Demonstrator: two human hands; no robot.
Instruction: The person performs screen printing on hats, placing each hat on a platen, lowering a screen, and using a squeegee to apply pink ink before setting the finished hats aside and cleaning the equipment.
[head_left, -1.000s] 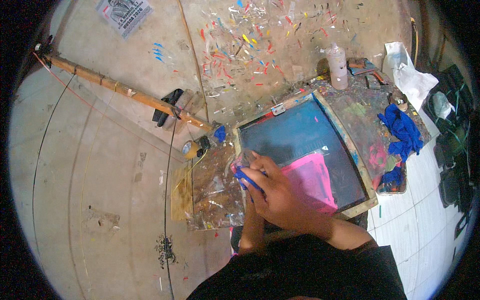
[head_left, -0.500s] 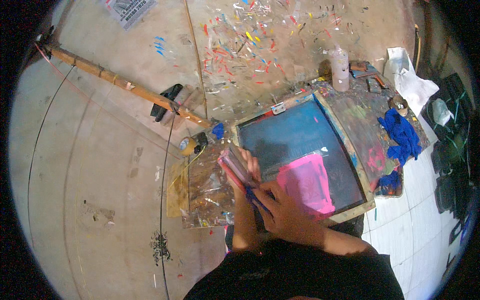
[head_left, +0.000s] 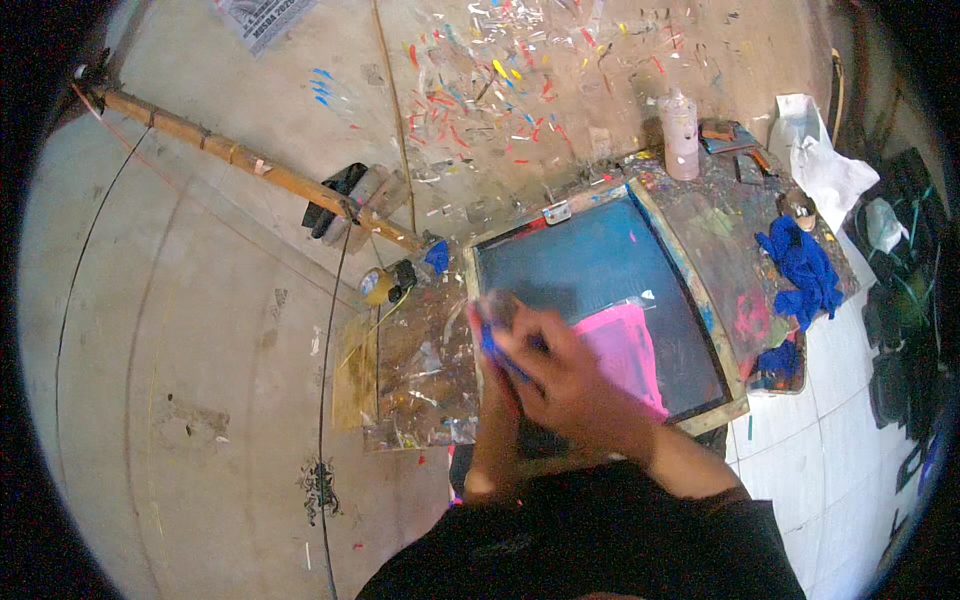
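Observation:
Above the left side of a screen-printing frame (head_left: 610, 270), my two hands are together, blurred by motion. My left hand (head_left: 488, 370) is closed round a squeegee, now mostly hidden behind the other hand; the earlier view shows it as a long bar with pink paint along it. Closed on a blue cloth (head_left: 491, 342), my right hand (head_left: 570, 370) lies across the squeegee and covers much of my left hand. Below them, the dark mesh carries a patch of bright pink ink (head_left: 635, 360) at its near right, partly hidden by my right hand.
A paint-stained table (head_left: 420, 370) bears the frame, which a metal hinge clamp (head_left: 557, 212) meets at its far edge. A squeeze bottle (head_left: 680, 135) stands at the back right. Blue rags (head_left: 803, 265) lie at the right, and a tape roll (head_left: 376, 287) at the left.
My right hand has moved up and left along the squeegee with the blue cloth, and now covers most of it. The squeegee's pink length no longer shows.

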